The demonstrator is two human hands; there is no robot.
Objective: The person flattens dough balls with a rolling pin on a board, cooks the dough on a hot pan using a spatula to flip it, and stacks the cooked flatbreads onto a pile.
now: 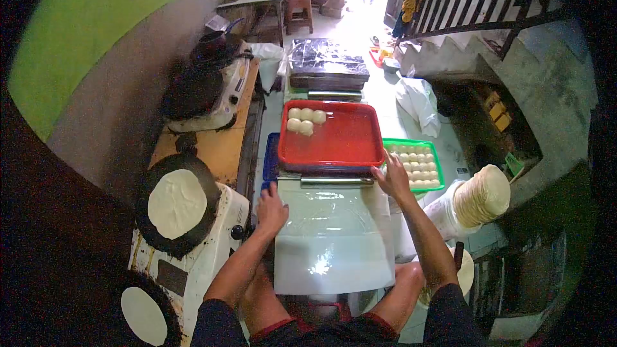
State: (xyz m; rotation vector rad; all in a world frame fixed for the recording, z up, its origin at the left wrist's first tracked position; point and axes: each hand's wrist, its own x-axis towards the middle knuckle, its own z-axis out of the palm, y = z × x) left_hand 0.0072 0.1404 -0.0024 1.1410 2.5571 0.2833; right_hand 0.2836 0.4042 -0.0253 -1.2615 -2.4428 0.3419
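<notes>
My left hand [272,209] is at the left edge of a glossy, wet-looking white work surface [324,238], its fingers loosely bent and apart. My right hand [393,178] has its thumb and fingers spread beside the near right corner of a red tray [331,158]; whether it touches the tray I cannot tell. A small cluster of dough balls [306,115] lies in the tray's far left part. Between my hands, a shiny metal rod [337,181] lies across the far end of the surface. Neither hand visibly holds anything.
A green tray [439,177] of dough balls stands at right, near a tall stack of flatbreads [482,196]. On the left, flat dough rounds lie on two dark griddles [209,196] over stoves. Behind the red tray is a dark, plastic-covered block [329,64]. Stairs rise at right.
</notes>
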